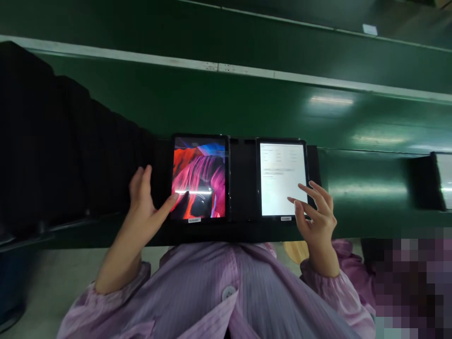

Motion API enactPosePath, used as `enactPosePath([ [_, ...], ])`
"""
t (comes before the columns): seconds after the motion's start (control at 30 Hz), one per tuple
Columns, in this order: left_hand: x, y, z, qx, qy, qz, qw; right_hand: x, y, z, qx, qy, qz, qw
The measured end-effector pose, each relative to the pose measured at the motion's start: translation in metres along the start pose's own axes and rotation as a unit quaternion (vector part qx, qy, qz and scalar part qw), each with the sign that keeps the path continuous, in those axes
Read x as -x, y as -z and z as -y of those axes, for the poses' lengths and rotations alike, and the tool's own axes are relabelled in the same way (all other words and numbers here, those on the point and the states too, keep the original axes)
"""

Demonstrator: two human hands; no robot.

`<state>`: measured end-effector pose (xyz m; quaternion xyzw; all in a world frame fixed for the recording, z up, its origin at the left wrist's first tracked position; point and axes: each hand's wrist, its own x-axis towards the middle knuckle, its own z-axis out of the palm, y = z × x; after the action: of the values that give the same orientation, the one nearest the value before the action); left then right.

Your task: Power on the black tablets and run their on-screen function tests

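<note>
Two tablets lie side by side in a black holder [240, 179] on a green belt. The left tablet [199, 176] shows a red, pink and blue wallpaper. The right tablet [282, 179] shows a white page with small text. My left hand [146, 202] is open, its thumb touching the left tablet's lower left edge, the fingers resting on the black holder beside it. My right hand [316, 212] hovers over the right tablet's lower right corner, fingers apart and slightly bent, a fingertip at the screen. Neither hand holds anything.
A green conveyor belt [247, 103] with a pale rail [219, 68] runs across the view. A stack of black trays [52, 141] rises at the left. Another black holder with a lit tablet [445, 179] sits at the far right. My lilac ribbed shirt [219, 292] fills the bottom.
</note>
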<state>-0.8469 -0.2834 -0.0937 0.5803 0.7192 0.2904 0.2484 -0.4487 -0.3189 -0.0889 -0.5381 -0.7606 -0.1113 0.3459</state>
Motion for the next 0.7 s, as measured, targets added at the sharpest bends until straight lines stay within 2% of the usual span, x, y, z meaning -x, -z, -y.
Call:
enactPosePath([
  [0.1,-0.003,-0.002,-0.008,-0.010,0.017,0.016,1.000,0.004,0.001,0.002,-0.004,-0.003,0.009,1.000],
  [0.27,-0.006,-0.004,-0.010,-0.041,-0.019,0.039,0.998,0.017,0.010,0.005,0.012,-0.015,0.009,1.000],
  [0.4,0.002,-0.002,0.000,-0.059,-0.036,0.089,0.994,0.028,0.018,0.014,0.012,-0.016,0.023,1.000],
  [0.53,0.014,0.002,0.017,-0.069,-0.044,0.143,0.986,0.041,0.014,0.018,0.011,-0.010,0.049,0.999],
  [0.6,0.017,-0.001,0.021,-0.067,-0.050,0.143,0.986,0.046,0.009,0.014,0.032,-0.029,0.038,0.998],
  [0.7,0.017,-0.013,0.016,-0.054,-0.025,0.111,0.992,0.047,0.002,0.007,0.059,-0.069,-0.015,0.996],
])
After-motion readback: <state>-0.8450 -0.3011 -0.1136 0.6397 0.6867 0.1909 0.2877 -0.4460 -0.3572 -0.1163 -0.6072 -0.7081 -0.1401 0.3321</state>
